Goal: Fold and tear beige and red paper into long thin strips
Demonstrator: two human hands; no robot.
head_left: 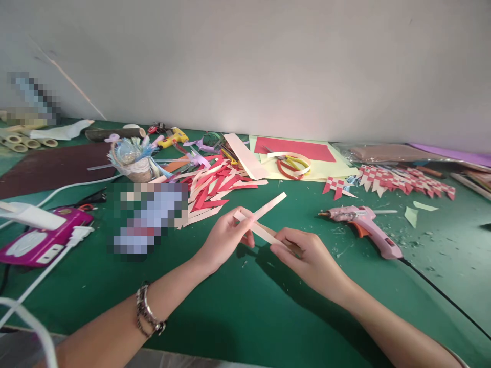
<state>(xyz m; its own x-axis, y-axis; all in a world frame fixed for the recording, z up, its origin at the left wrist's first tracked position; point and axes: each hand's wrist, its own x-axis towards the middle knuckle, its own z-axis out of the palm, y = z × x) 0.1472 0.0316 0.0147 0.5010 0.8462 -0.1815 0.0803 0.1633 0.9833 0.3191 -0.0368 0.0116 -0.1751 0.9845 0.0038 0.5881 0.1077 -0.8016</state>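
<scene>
In the middle of the head view, my left hand (224,235) pinches pale pink paper strips where they cross. One paper strip (273,203) points up and to the right, its far end free. Another pale strip (260,231) slants down from there to my right hand (312,255), whose thumb and fingers are closed on its lower end. Whether the strips are separate or one folded piece, I cannot tell. Just beyond my left hand lies a loose pile of red and pale pink paper strips (209,186).
To the right a pink glue gun (370,222) lies with its cord trailing. Behind it are woven red-and-pink paper pieces (406,181). Scissors (293,166) rest on coloured paper sheets (295,148) at the back. On the left stand a magenta power strip (49,240), white cables and a small basket (134,161).
</scene>
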